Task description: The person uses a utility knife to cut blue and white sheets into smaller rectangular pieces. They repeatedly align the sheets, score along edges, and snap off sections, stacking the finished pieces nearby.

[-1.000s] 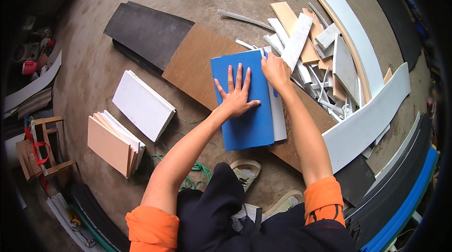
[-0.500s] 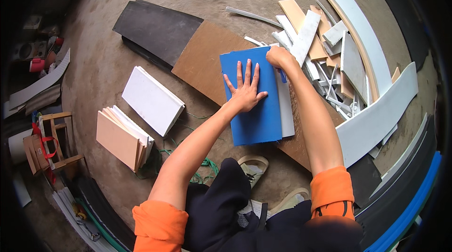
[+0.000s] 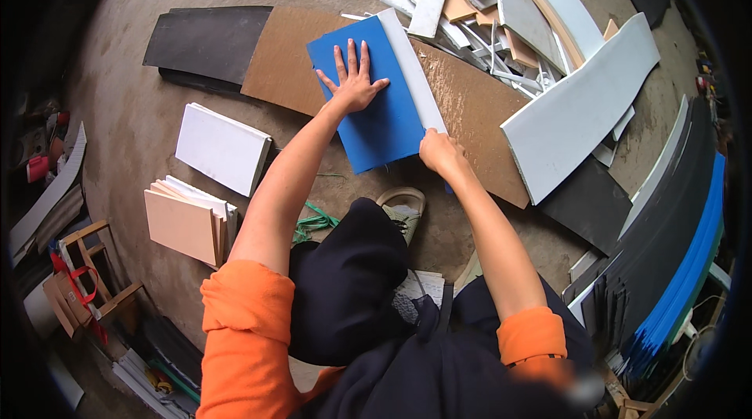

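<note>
My left hand [image 3: 356, 92] lies flat with fingers spread on a blue rectangular sheet [image 3: 392, 123], pressing it down. Along the sheet's right side a white strip of board [image 3: 413, 66] shows from beneath. At the near end of that strip my right hand [image 3: 443, 151] is closed round what looks like a utility knife [image 3: 448, 187]; only a bit of its blue handle shows, and the blade is hidden. Under the sheets a long brown board [image 3: 478, 110] lies slantwise on the floor.
White and tan offcuts [image 3: 462, 8] are heaped at the far right, beside a curved white panel [image 3: 583, 106]. Left of me stand a white stack [image 3: 222, 149] and a tan-and-white stack [image 3: 184, 223] of cut boards. A green cord [image 3: 315, 219] lies near my feet.
My right hand has come from the far end of the blue sheet down its right edge to the near end. More of the white strip shows. My left hand still presses the sheet.
</note>
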A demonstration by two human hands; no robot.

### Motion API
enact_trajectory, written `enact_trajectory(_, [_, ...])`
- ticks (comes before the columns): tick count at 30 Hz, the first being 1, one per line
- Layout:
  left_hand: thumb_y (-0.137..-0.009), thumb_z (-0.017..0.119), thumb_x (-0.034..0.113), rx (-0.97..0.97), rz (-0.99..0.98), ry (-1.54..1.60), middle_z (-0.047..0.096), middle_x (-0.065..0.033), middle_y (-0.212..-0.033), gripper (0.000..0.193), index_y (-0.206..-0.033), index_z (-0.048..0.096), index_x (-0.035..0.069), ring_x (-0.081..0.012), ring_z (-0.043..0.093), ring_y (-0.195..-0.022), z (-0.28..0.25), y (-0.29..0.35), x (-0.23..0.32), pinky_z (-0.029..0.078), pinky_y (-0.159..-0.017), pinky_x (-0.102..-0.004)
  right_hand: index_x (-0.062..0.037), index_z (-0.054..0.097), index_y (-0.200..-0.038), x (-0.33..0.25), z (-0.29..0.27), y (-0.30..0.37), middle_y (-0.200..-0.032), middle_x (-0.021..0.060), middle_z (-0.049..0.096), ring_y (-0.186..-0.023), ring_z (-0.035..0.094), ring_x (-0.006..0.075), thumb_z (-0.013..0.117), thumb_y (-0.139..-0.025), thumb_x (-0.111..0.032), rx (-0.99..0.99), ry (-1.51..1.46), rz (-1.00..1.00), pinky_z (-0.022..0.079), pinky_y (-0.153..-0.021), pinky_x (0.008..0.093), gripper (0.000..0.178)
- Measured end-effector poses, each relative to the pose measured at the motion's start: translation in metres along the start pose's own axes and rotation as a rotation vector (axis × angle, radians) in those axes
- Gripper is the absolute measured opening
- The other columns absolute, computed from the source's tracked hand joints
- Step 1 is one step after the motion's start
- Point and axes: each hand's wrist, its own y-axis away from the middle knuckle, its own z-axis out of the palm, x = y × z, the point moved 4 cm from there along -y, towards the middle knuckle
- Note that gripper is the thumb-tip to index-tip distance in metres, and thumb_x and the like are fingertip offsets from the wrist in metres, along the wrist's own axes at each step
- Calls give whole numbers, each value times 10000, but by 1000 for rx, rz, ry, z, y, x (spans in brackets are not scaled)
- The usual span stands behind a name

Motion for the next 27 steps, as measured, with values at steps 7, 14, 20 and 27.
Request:
enact_trajectory(7, [-786, 436, 604, 8, 16, -6, -221, -63, -1430, 907, -1383, -120, 207, -318, -244, -1291, 3, -3, 1, -132, -865, -703, 23, 479, -928, 32, 40, 29, -860, 268, 604, -862, 586, 412, 394, -857, -198, 138, -39, -88, 458, -754, 498, 247])
enact_trajectory(14, [-383, 740, 648, -67, 74, 60, -243, -143, -1411, 1422, -1377, -140, 136, -369, -301, -1252, -9, 4, 7, -167, -831, -700, 14, 540, -988, 40, 10, 21, -958, 275, 579, -941, 542, 435, 384, -856, -266, -48, 46, -65, 413, -836, 502, 347])
enact_trajectory(20, [-408, 766, 585, -74, 22, 93, -208, -136, -1425, 1382, -1387, -107, 148, -354, -281, -1268, -14, 11, 5, -158, -845, -697, 31, 532, -919, -68, -93, -32, -807, 256, 609, -819, 596, 400, 398, -866, -234, 322, 52, -297, 462, -736, 484, 302])
enact_trajectory(27, [-415, 778, 547, -67, 47, 136, -172, -138, -1435, 1362, -1392, -82, 143, -354, -251, -1282, -19, 12, 10, -138, -863, -695, 15, 540, -959, -109, -116, -128, -865, 253, 610, -855, 596, 394, 398, -865, -243, 447, 54, -336, 463, -759, 477, 309])
